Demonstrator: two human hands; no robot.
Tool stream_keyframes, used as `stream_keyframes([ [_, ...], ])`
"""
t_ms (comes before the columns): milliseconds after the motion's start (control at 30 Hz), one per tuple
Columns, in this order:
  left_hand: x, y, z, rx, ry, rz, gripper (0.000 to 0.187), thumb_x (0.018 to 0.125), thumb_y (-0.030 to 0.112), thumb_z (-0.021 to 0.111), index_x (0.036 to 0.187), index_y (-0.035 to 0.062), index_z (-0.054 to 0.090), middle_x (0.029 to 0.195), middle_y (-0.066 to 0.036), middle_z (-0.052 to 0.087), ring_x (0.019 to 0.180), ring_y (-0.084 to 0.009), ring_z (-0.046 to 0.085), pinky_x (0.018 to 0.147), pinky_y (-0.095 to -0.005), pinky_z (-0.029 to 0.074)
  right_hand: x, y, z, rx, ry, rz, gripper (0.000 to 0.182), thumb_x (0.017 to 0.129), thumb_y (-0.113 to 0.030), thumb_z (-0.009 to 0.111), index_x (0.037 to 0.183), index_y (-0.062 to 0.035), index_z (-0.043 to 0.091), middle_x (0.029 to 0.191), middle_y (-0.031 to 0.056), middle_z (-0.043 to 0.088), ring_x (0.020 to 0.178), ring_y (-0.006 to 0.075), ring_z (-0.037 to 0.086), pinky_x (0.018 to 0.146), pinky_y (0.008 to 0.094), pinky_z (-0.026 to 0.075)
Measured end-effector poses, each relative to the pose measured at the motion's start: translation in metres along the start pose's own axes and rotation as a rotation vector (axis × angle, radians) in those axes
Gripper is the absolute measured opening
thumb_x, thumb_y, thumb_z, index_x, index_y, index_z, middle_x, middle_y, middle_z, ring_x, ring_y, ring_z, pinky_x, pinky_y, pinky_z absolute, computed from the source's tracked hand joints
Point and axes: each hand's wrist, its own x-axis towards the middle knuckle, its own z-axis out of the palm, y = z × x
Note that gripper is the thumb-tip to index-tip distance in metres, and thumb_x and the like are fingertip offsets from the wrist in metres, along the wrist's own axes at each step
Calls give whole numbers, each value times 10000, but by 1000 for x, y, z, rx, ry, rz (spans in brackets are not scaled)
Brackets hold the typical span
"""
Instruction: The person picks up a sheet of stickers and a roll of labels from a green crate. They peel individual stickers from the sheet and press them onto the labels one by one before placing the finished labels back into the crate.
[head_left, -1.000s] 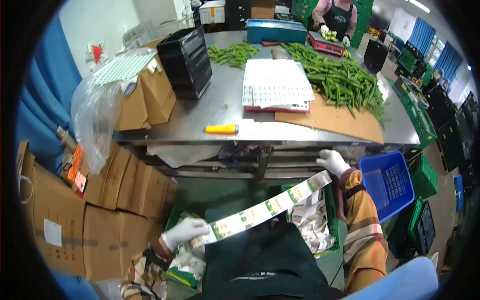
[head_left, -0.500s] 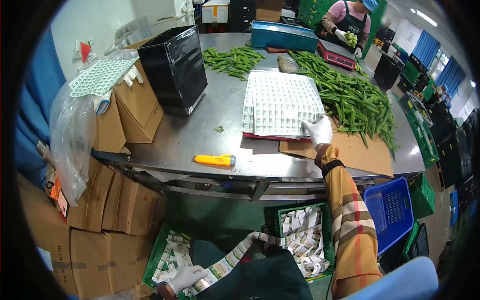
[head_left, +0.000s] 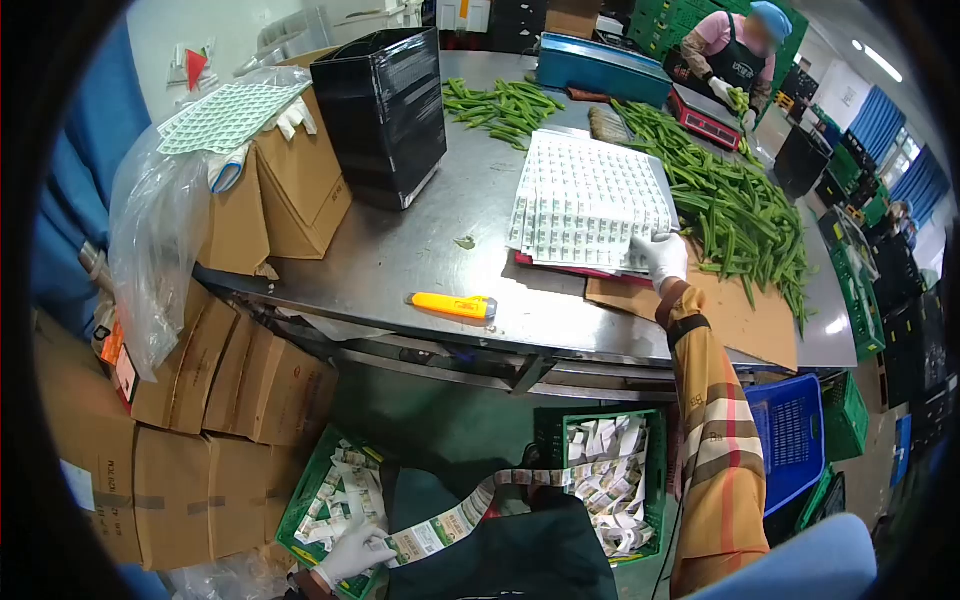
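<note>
My left hand point(head_left: 354, 556), white-gloved, pinches the end of a long printed label strip point(head_left: 450, 527). The strip runs over my dark apron point(head_left: 520, 555) to the right-hand green crate. White-gloved too, my right hand point(head_left: 662, 258) is closed on the lower right corner of a stack of label sheets point(head_left: 592, 200). Small printed labels cover these sheets in rows. Under the stack a red edge shows, beside a flat piece of cardboard point(head_left: 740, 320). An orange utility knife point(head_left: 452, 305) lies on the steel table point(head_left: 370, 285) to the left.
Green okra point(head_left: 735, 210) is heaped right of the sheets. A black bin point(head_left: 385, 120) and cardboard box point(head_left: 290, 190) stand left. Below are a green crate point(head_left: 655, 500) of label strips, another crate point(head_left: 310, 490), and a blue basket point(head_left: 790, 430). A co-worker point(head_left: 735, 50) handles okra at a red scale point(head_left: 705, 120).
The view has shifted, so the table appears farther right and slightly higher. My left hand still holds the strip, and my right hand stays at the sheets' corner. The co-worker's okra bundle is lower.
</note>
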Motion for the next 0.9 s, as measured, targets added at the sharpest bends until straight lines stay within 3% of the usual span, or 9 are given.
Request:
stream_keyframes([
  [33, -4, -4, -1, 23, -16, -32, 417, 836, 251, 744, 1134, -17, 630, 842, -57, 670, 794, -139, 635, 766, -268, 502, 2, -2, -1, 78, -110, 40, 430, 673, -393, 836, 835, -19, 697, 831, 143, 721, 795, 239, 701, 756, 348, 525],
  [100, -11, -12, -5, 70, -51, -95, 469, 821, 285, 750, 1158, -18, 629, 829, -58, 670, 815, -155, 628, 800, -283, 484, 8, 3, -1, 233, -78, -56, 318, 741, -259, 809, 816, 31, 701, 703, 105, 692, 610, 167, 632, 630, 322, 501],
  [167, -15, -41, 1, 94, -34, -110, 440, 821, 322, 749, 1091, -10, 646, 851, -104, 669, 802, -187, 643, 755, -300, 501, 17, 2, -4, 442, -87, -50, 265, 779, -216, 784, 826, 34, 710, 669, 80, 679, 571, 124, 588, 595, 303, 482],
  [300, -20, -22, -1, 47, -5, -136, 434, 854, 341, 718, 1088, -18, 648, 856, -132, 690, 791, -203, 664, 735, -304, 511, 31, -2, -14, 585, -27, -39, 232, 840, -175, 730, 925, 41, 733, 732, 47, 694, 609, 98, 580, 586, 267, 466],
  [400, -12, -23, 0, -73, -64, -138, 411, 864, 288, 701, 1156, 5, 635, 861, -73, 689, 813, -168, 645, 792, -293, 494, 49, 3, -11, 740, 23, 30, 258, 867, -146, 700, 1022, 60, 714, 845, 66, 719, 717, 121, 636, 667, 253, 493],
  [533, -13, 12, -1, -124, -40, -144, 411, 885, 336, 687, 1089, -19, 645, 850, -117, 698, 793, -196, 670, 742, -299, 513, 70, 11, -6, 797, 114, 135, 252, 863, -132, 691, 1031, 54, 715, 876, 86, 728, 752, 141, 658, 703, 262, 507],
  [633, -11, -3, 1, -14, -1, -90, 412, 875, 335, 696, 1098, -8, 647, 862, -121, 696, 809, -201, 670, 748, -300, 512, 65, 6, -18, 503, 129, 46, 241, 870, -114, 672, 1035, 57, 712, 889, 95, 727, 753, 154, 659, 716, 265, 511],
  [767, -15, -20, -3, 79, -50, -74, 410, 847, 345, 718, 1086, 17, 661, 864, -102, 688, 826, -192, 657, 771, -308, 504, 58, -12, -36, 862, 268, -20, 250, 884, -118, 663, 1062, 54, 699, 935, 86, 721, 801, 150, 663, 747, 264, 519],
  [900, -15, -18, -8, 75, -2, 33, 364, 834, 328, 725, 1015, 18, 665, 812, -95, 664, 796, -179, 636, 739, -323, 497, 64, -24, -66, 1052, 346, -115, 314, 924, -181, 654, 1127, 58, 663, 1108, 96, 687, 990, 144, 630, 889, 267, 481],
])
